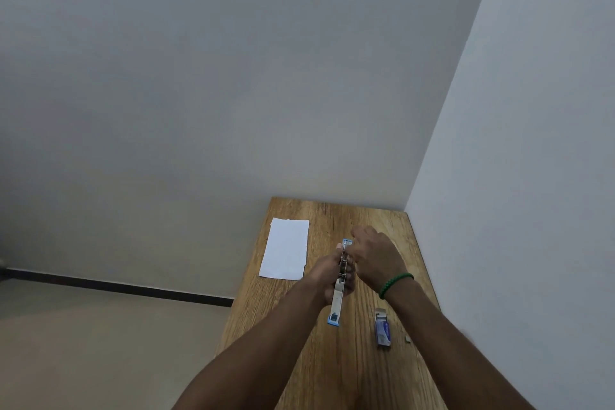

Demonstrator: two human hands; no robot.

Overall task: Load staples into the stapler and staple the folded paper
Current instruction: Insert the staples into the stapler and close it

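I see my left hand [327, 276] wrapped around the stapler [339, 286], holding it above the wooden table [332, 369], its blue end toward me. My right hand [374, 255] curls over the far tip; I cannot tell what its fingers pinch. The folded paper [286, 248] lies flat near the table's left edge, well apart. The staple box [382, 329] sits right of the stapler, bare wood between them. The wall [515, 176] runs along the table's right edge.
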